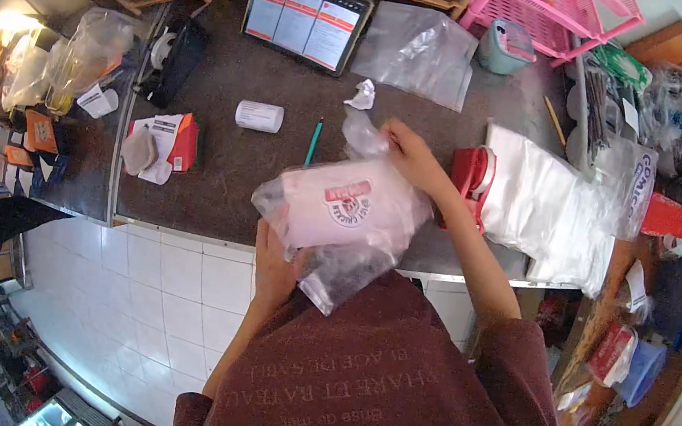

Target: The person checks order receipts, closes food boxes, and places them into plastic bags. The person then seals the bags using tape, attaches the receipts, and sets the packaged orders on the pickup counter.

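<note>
A white food package with a red printed emblem point(306, 207) sits inside a clear plastic bag point(332, 277), held over the front edge of the dark counter. My left hand point(276, 258) supports the bag from its lower left side, its fingers partly hidden behind the plastic. My right hand point(415, 159) is closed on the gathered far end of the bag, and a loose tuft of plastic point(363, 134) sticks out beyond the fingers. Just past that tuft lies a small crumpled white scrap point(362, 94). A red tape dispenser point(473, 181) stands right of my right hand.
A tablet point(305, 22) leans at the back beside flat clear bags point(417, 54). A paper roll point(259, 116) and a green pencil point(314, 141) lie left of my hands. Stacked plastic bags point(532, 200) cover the right side. Papers on a red box point(186, 144) lie left.
</note>
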Available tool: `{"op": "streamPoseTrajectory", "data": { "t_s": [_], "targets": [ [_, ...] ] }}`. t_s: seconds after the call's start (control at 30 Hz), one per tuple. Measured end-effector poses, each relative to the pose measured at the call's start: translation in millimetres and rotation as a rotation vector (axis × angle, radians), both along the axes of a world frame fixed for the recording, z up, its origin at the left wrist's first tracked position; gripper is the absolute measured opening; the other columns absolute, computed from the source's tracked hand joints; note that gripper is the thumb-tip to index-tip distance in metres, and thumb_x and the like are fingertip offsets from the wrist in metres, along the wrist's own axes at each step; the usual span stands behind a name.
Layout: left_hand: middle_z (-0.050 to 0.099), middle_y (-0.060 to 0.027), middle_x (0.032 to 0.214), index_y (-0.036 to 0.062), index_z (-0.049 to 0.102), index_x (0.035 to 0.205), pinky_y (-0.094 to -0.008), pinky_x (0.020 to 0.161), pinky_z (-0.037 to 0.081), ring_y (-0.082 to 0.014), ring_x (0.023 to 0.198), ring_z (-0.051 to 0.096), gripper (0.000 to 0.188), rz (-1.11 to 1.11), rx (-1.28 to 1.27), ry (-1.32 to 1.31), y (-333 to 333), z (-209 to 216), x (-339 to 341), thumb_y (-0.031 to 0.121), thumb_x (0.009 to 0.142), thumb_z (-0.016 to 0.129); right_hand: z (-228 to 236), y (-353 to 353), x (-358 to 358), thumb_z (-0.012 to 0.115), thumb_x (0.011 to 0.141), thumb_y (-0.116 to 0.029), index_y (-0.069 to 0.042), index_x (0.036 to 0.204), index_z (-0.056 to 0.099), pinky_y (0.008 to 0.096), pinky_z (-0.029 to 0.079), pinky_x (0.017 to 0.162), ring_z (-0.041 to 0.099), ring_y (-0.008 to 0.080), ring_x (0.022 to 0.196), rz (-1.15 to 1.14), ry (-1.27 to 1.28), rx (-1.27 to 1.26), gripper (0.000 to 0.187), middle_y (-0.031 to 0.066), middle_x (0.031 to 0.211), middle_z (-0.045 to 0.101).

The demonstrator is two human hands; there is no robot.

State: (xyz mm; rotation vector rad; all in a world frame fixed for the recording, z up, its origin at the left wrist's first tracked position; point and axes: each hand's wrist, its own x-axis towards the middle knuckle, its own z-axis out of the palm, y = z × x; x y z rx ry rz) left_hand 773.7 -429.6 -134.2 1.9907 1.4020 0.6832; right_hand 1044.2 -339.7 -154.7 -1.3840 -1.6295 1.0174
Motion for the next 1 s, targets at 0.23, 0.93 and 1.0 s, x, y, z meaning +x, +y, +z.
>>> {"op": "streamPoseTrajectory", "data": {
  "t_s": [0.23,0.93,1.0],
  "targets": [
    [0.054,-0.0147,0.082,-0.0018,0.049,0.099,-0.0334,0.072,0.040,-0.0283,0.082,0.051,0.037,-0.157,-0.207,-0.225,1.5,40.0,-39.0,0.018,0.071,0.064,79.6,-64.6,25.9,0.042,0.082,-0.006,-0.003,0.090,0.046,0.0272,0.041,0.061,0.049,0.0112,0.071,-0.897,0.427,0.083,0.009,0.0051,0.071,0.051],
    [0.057,-0.0118,0.092,0.0044,0.034,0.124,-0.0270,0.073,0.044,-0.0169,0.082,0.055,0.043,-0.667,-0.418,-0.839,7.7,103.8,-55.2,-0.002,0.082,0.041,169.0,-69.5,-113.9,0.048,0.078,-0.024,-0.004,0.085,0.060,0.0360,0.045,0.068,0.057,0.0295,0.074,0.695,-0.521,-0.194,0.024,0.0147,0.083,0.059],
    [0.056,-0.0113,0.093,0.0044,0.035,0.123,-0.0270,0.072,0.044,-0.0161,0.082,0.055,0.042,-0.586,-0.433,-0.874,4.8,99.9,-59.4,-0.003,0.082,0.040,190.5,-6.4,-104.4,0.045,0.082,-0.018,0.000,0.093,0.054,0.0309,0.046,0.064,0.057,0.0173,0.071,0.745,-0.181,-0.065,0.023,0.0088,0.076,0.059]
  ]
}}
